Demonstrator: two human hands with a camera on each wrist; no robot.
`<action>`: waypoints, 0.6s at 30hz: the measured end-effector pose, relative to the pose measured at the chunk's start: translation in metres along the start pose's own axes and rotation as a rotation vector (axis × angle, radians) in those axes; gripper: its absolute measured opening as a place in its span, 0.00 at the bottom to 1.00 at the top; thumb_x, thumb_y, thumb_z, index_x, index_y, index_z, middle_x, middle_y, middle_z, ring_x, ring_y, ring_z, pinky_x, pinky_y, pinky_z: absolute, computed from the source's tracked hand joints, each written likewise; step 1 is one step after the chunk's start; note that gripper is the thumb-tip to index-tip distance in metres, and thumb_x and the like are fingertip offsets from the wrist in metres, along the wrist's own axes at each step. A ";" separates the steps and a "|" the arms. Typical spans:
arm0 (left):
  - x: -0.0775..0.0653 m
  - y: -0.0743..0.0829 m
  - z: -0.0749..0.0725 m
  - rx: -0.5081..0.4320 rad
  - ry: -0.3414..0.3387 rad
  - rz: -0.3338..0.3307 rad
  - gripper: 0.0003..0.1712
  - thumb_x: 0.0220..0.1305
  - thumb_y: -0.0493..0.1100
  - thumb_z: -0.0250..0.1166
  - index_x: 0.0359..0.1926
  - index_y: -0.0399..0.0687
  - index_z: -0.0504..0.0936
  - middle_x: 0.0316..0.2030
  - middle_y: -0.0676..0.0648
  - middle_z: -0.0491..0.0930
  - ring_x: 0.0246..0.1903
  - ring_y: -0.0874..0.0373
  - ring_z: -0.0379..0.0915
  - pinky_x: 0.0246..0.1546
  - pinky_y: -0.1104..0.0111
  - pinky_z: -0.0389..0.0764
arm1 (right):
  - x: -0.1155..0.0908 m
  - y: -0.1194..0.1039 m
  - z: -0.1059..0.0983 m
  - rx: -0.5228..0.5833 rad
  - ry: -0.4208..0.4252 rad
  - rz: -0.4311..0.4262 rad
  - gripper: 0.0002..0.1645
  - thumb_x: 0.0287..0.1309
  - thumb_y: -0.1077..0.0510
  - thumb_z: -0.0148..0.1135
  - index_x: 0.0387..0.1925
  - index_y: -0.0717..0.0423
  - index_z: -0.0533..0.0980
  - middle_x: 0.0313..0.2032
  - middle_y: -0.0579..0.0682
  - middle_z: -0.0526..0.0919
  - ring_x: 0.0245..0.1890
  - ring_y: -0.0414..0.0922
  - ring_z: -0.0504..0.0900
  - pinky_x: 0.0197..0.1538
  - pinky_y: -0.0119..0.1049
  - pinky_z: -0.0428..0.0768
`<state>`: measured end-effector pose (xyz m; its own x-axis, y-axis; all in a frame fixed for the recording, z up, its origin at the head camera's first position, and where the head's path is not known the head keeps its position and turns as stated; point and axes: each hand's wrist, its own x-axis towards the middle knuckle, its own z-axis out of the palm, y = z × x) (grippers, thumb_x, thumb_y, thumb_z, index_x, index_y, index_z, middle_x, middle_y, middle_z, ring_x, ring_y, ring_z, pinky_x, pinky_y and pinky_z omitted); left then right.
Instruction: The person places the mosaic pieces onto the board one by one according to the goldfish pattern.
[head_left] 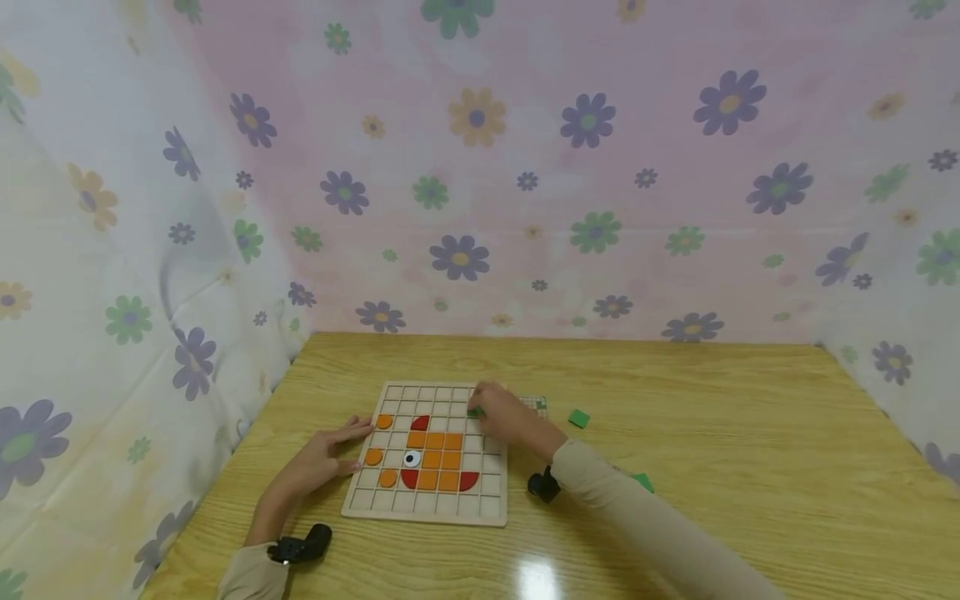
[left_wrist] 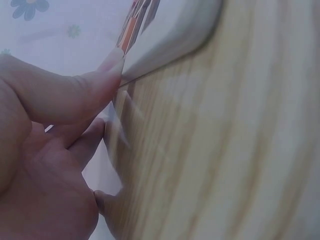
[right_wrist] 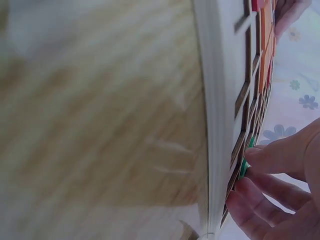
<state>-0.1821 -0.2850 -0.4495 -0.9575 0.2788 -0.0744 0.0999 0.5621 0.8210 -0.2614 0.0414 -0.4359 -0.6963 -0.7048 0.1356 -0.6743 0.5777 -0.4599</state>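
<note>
A wooden grid board (head_left: 424, 518) lies on the table, bearing orange squares (head_left: 432, 459), red quarter-round pieces (head_left: 468, 481), loose-looking orange discs (head_left: 373, 457) and a white eye disc (head_left: 412, 458). Over its upper right cells, my right hand (head_left: 508, 415) pinches a green tile (right_wrist: 244, 167) between thumb and fingers, at the board's surface. My left hand (head_left: 321, 460) rests at the board's left edge with fingers extended. In the left wrist view, the left thumb (left_wrist: 75, 95) touches the edge of the board.
A green square tile (head_left: 578, 418) lies right of the board, and another green piece (head_left: 642, 482) shows beside the right forearm. Partly behind the right hand is a small gridded card (head_left: 542, 405). Flowered cloth (head_left: 525, 208) walls the back and sides of the table.
</note>
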 end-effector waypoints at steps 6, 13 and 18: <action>0.001 -0.002 0.000 0.003 0.003 0.005 0.34 0.54 0.32 0.67 0.64 0.41 0.71 0.68 0.41 0.59 0.70 0.41 0.40 0.64 0.42 0.47 | -0.012 0.000 -0.002 0.010 0.014 -0.021 0.15 0.59 0.71 0.54 0.45 0.61 0.81 0.44 0.54 0.75 0.42 0.47 0.76 0.41 0.36 0.78; 0.001 -0.003 0.001 0.012 0.006 0.007 0.34 0.54 0.33 0.67 0.64 0.40 0.70 0.69 0.41 0.58 0.70 0.41 0.40 0.65 0.42 0.45 | -0.027 0.005 -0.011 -0.016 0.010 -0.055 0.12 0.61 0.67 0.56 0.44 0.58 0.81 0.43 0.51 0.76 0.40 0.45 0.75 0.40 0.37 0.77; 0.002 -0.003 0.001 0.020 0.011 0.010 0.34 0.54 0.33 0.67 0.64 0.40 0.71 0.68 0.41 0.59 0.70 0.41 0.40 0.65 0.42 0.45 | -0.045 0.008 -0.025 -0.022 0.025 -0.064 0.12 0.58 0.67 0.59 0.43 0.59 0.81 0.41 0.51 0.76 0.36 0.43 0.76 0.36 0.35 0.77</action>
<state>-0.1836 -0.2854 -0.4531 -0.9594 0.2756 -0.0602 0.1144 0.5752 0.8100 -0.2418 0.0881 -0.4235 -0.6572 -0.7303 0.1864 -0.7229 0.5408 -0.4300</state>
